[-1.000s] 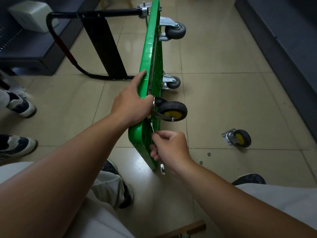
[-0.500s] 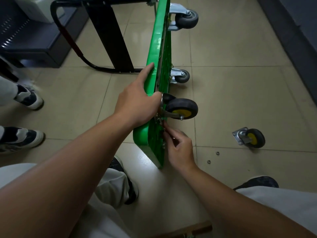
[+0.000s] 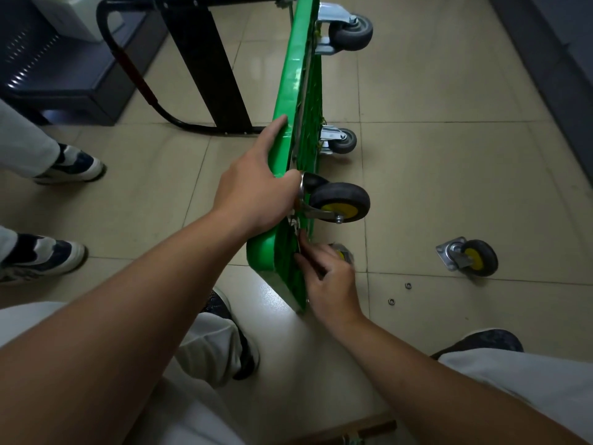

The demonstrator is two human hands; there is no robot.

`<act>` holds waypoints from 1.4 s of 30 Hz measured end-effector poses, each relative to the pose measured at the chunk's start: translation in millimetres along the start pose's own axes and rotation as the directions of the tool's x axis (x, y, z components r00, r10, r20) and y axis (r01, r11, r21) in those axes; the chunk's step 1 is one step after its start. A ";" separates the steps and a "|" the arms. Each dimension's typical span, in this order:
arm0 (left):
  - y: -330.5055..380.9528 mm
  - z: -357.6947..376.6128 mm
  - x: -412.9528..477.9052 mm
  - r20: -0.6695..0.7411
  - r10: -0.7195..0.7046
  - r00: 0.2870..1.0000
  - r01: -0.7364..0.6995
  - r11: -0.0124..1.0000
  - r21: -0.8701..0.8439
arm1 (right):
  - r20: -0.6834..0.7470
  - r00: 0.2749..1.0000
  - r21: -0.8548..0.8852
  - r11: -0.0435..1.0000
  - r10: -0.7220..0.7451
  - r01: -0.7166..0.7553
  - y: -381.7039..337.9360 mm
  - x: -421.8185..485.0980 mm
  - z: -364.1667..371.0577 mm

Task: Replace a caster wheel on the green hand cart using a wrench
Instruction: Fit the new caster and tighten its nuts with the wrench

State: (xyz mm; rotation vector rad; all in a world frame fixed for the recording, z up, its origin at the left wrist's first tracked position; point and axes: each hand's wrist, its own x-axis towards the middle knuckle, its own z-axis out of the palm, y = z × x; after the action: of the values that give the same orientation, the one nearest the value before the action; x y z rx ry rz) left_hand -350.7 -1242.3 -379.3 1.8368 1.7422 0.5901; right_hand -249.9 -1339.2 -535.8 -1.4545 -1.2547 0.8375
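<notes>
Fingers of the right hand are closing in tight, pinching the thin metal wrench against the underside of the green hand cart. Only a sliver of the tool is showing. It is running up toward the mounting plate of the yellow-hubbed caster, but whether it is sitting on a nut is too blurred to call.

The left hand is gripping the deck's rim right beside that caster's plate. Its fingers are curling over the edge, with one finger stretching out along the green rim.

The cart is standing on its side on the tiled floor, with its wheels pointing right and its black folding handle sticking out to the left. Two grey casters are showing farther along the deck. One is sitting at the far corner, and the other is sitting between it and the yellow-hubbed one.

Out on the tiles to the right, well apart from the cart, a loose caster with a yellow hub is lying on its side. Two small metal rings are lying between it and the working hand.

At the left edge another person's sneakers are standing by, and a dark cabinet is filling the upper left corner.
</notes>
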 end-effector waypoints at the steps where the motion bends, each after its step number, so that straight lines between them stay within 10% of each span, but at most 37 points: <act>1: -0.1 0.0 0.0 0.001 -0.002 1.000 0.002 1.000 0.000 | -0.002 1.000 -0.010 1.000 0.000 0.000 -0.8 -0.2 0.9; 16: -0.2 -0.2 -2.0 0.002 -0.007 1.000 0.007 1.000 -0.019 | 0.225 0.782 0.377 0.688 0.581 -0.620 -88.7 16.9 -12.3; 27: 0.3 0.6 -2.3 0.027 -0.013 1.000 0.015 0.999 -0.039 | -0.110 0.973 0.145 0.972 0.201 -0.184 -17.7 -19.4 -11.1; 42: 2.6 1.2 -0.1 0.005 -0.021 1.000 0.020 1.000 0.010 | 0.088 0.994 0.098 0.992 0.072 -0.081 -2.0 -2.3 -3.7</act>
State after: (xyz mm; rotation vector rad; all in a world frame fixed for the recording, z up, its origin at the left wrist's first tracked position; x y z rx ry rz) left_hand -347.9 -1242.5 -378.6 1.8235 1.7616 0.5693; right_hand -247.6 -1342.4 -533.1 -1.4056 -1.2067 1.0088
